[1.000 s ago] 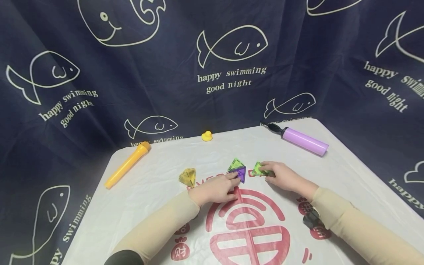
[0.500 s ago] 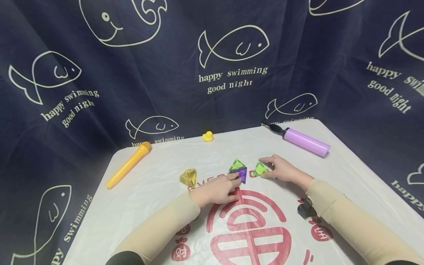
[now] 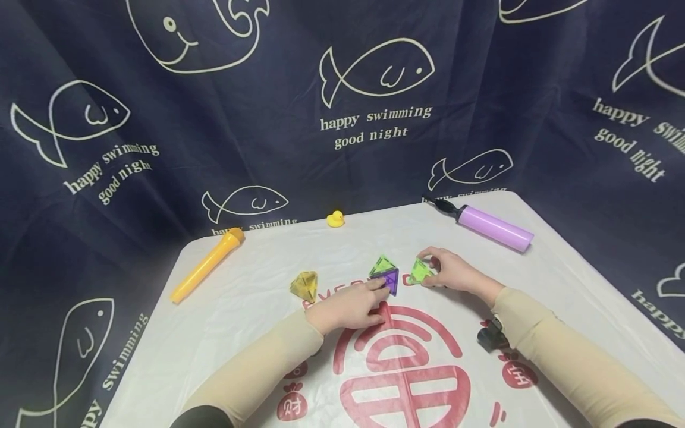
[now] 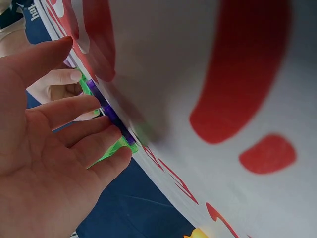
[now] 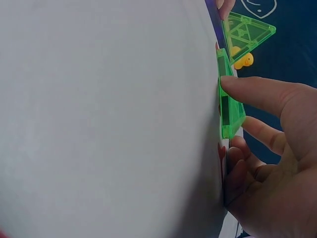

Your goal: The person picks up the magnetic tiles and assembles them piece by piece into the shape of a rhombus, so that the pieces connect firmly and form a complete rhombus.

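My left hand [image 3: 348,306] lies low over the tablecloth, its fairly straight fingers resting on a purple triangular magnetic tile [image 3: 392,280]. In the left wrist view the fingertips line up along that purple tile [image 4: 118,123]. Behind it a green triangular tile [image 3: 382,264] stands raised, as the right wrist view shows of this green triangle [image 5: 250,32]. To the right, my right hand [image 3: 455,273] pinches another green tile piece [image 3: 419,271] by its edges. The thumb presses the near side of this green piece [image 5: 232,111], with a finger at its far corner.
A yellow faceted tile shape [image 3: 305,286] stands beyond my left wrist. Farther out lie an orange toy microphone [image 3: 209,266], a yellow rubber duck [image 3: 335,219] and a purple hand pump [image 3: 495,228]. A dark fish-print curtain [image 3: 374,166] hangs behind the table.
My right hand has turned, its fingers moving off the top of the green piece to its right-hand edges, so more of it shows. My left hand has stayed on the purple tile.
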Demonstrator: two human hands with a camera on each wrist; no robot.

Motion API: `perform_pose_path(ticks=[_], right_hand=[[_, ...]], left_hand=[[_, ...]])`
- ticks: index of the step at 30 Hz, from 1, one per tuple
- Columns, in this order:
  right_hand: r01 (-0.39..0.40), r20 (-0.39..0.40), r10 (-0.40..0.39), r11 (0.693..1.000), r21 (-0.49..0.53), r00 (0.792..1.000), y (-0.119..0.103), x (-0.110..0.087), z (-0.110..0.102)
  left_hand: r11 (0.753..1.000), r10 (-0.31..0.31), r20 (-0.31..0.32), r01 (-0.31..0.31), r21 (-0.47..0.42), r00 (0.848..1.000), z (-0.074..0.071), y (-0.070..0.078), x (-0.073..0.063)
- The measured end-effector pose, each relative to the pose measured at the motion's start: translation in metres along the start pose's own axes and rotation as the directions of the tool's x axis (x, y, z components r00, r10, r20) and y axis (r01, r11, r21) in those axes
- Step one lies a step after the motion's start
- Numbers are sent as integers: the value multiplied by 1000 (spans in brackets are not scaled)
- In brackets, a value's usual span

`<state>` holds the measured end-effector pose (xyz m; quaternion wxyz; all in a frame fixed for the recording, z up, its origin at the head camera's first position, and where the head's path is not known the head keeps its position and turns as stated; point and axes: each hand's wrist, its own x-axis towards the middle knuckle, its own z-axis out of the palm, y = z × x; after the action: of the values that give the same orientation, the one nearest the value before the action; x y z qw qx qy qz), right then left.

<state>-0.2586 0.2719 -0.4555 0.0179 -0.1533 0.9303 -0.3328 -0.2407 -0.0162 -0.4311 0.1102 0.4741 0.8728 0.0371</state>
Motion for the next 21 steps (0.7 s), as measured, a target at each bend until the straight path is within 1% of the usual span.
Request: perform_pose_path(ticks=[5, 11, 16, 18, 21], right_hand=[[-14, -17, 15, 998, 68, 1000, -5, -1, 0], [-45, -38, 51, 987, 156, 998, -8, 0, 2], [-86, -18, 95, 956, 281, 995, -6, -1, 2], [-91, -8, 99, 936, 341, 995, -3, -2, 2], [-81, 9, 85, 907, 413, 996, 1, -3, 3]], left_hand=[[1000, -8, 11, 8, -16, 1000, 0, 0, -1], [1000, -11, 6, 11, -7, 1000, 0, 1, -2], [1000, -8, 4, 8, -2, 1000, 0, 1, -1], [1000, -6, 3, 6, 1, 1000, 0, 0, 0], [1000, -4, 1, 4, 4, 1000, 0, 0, 0]])
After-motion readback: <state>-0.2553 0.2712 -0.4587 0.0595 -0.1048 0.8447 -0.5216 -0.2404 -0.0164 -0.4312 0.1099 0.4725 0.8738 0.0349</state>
